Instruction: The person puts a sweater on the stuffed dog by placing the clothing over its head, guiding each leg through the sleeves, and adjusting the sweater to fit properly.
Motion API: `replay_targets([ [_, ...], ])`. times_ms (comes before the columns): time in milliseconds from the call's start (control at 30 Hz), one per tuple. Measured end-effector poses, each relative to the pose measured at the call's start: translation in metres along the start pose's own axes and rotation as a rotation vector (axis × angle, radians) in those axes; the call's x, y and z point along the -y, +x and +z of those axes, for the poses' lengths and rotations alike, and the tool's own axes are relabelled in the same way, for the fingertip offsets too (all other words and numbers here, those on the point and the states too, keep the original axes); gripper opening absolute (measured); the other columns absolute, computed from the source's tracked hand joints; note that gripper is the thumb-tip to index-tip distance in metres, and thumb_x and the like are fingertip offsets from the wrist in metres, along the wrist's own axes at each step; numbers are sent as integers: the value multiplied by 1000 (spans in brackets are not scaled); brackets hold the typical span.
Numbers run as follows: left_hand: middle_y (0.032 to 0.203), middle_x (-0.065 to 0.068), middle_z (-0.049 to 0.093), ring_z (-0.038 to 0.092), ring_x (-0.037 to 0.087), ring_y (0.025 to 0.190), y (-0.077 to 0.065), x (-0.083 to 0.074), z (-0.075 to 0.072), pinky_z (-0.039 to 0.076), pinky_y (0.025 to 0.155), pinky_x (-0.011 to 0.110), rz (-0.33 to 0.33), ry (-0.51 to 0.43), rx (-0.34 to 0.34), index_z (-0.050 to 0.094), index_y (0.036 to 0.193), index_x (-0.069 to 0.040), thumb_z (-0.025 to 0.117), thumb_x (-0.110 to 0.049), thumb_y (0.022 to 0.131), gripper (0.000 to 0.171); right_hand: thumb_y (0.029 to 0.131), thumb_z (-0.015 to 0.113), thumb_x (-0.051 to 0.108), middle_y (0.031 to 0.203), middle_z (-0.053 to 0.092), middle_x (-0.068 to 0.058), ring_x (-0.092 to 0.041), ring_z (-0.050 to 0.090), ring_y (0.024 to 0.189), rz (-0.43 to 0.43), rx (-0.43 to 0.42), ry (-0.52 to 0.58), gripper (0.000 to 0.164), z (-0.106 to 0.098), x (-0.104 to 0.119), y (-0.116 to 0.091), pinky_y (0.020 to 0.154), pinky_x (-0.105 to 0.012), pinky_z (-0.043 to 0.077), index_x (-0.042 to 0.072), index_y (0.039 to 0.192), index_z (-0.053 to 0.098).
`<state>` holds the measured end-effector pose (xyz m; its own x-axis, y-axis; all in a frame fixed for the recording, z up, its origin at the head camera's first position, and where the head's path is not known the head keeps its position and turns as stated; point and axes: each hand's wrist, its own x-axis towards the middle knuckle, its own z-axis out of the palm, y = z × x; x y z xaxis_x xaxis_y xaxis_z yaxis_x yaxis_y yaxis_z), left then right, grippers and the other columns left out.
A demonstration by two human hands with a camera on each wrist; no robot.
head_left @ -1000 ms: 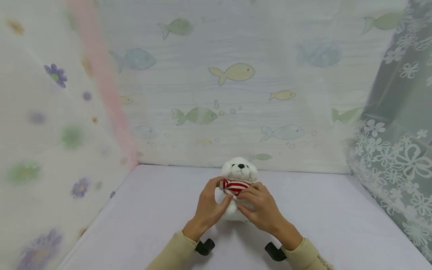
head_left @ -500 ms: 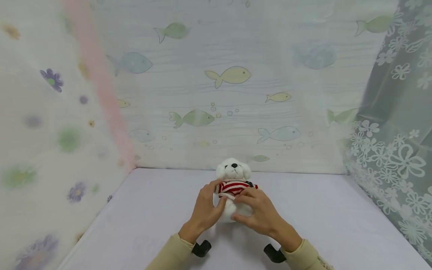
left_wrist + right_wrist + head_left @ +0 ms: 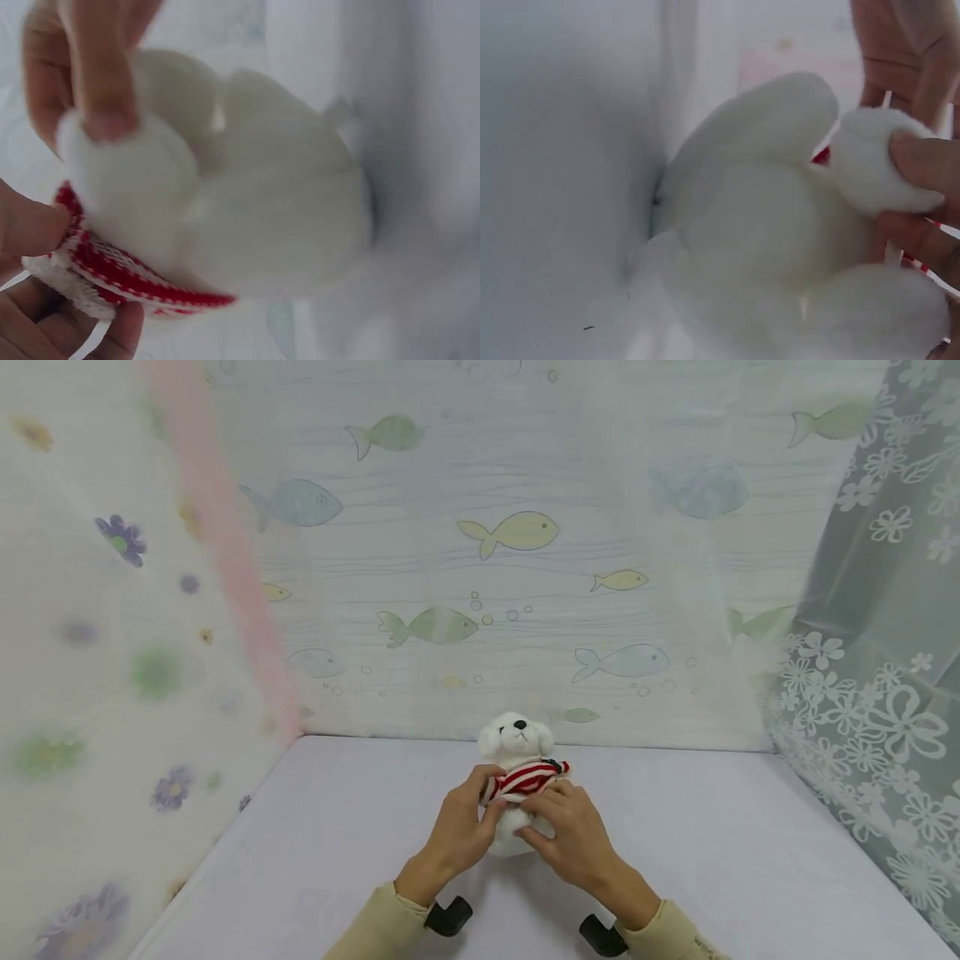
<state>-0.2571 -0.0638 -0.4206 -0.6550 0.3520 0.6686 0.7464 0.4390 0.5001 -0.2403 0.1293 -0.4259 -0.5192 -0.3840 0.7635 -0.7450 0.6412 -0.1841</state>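
A white plush dog [image 3: 516, 737] in a red-and-white striped knit sweater [image 3: 528, 777] sits upright on the table, between both hands and facing me. My left hand [image 3: 459, 827] is at the sweater's left side. In the left wrist view its thumb [image 3: 34, 225] and fingers pinch the sweater's knit edge. My right hand [image 3: 573, 831] is at the dog's right front. Its thumb [image 3: 922, 157] and forefinger squeeze a rounded white paw [image 3: 866, 161], close below the sweater's hem. The dog's round belly [image 3: 765, 217] is bare under the sweater.
White cloth covers the table [image 3: 360, 827]. A fish-print curtain [image 3: 480, 468] hangs behind it, a flower-print one [image 3: 90, 693] at left and a sheer lace one [image 3: 892, 710] at right. Black wrist mounts [image 3: 450, 916] hang under the wrists.
The dog has shifted a little left, and its sweater now slants up toward the right. The right hand has moved down off the sweater's front, and the sleeve on that side shows more.
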Motion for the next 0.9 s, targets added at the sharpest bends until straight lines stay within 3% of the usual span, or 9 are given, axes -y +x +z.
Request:
replay_targets([
  [167, 98, -1, 61, 57, 10, 85, 3, -10, -6, 51, 73, 35, -1, 2, 110, 49, 128, -5, 65, -4, 86, 44, 72, 84, 26, 99, 61, 4, -13, 56, 94, 29, -18, 38, 35, 0, -3, -1, 75, -31, 47, 13, 98, 65],
  [333, 124, 4, 56, 53, 16, 110, 1, -9, -7, 47, 90, 35, 28, 121, 186, 42, 137, -4, 74, -9, 79, 67, 76, 81, 12, 112, 56, 1, -12, 54, 99, 33, 76, 173, 46, -2, -7, -2, 81, -28, 49, 7, 115, 57],
  [500, 124, 6, 55, 52, 18, 110, -1, -7, -2, 46, 91, 33, 117, 207, 156, 41, 138, -2, 81, -10, 76, 74, 78, 76, 0, 117, 57, -1, -12, 55, 101, 4, 129, 229, 50, -2, -10, -2, 81, -27, 50, 5, 122, 54],
  [667, 124, 7, 55, 53, 18, 108, -2, -8, 0, 47, 89, 32, 154, 198, 128, 42, 136, -3, 80, -3, 75, 72, 77, 78, 3, 114, 59, -1, -12, 56, 103, 5, 101, 181, 51, 0, -11, -3, 84, -28, 50, 5, 122, 56],
  [900, 113, 6, 59, 54, 16, 99, -2, -9, 3, 48, 81, 27, 213, 171, 58, 50, 125, -3, 73, 11, 71, 60, 77, 78, 4, 101, 60, 3, -8, 55, 90, 21, 66, 167, 40, 3, -8, -6, 73, -25, 50, 8, 112, 59],
])
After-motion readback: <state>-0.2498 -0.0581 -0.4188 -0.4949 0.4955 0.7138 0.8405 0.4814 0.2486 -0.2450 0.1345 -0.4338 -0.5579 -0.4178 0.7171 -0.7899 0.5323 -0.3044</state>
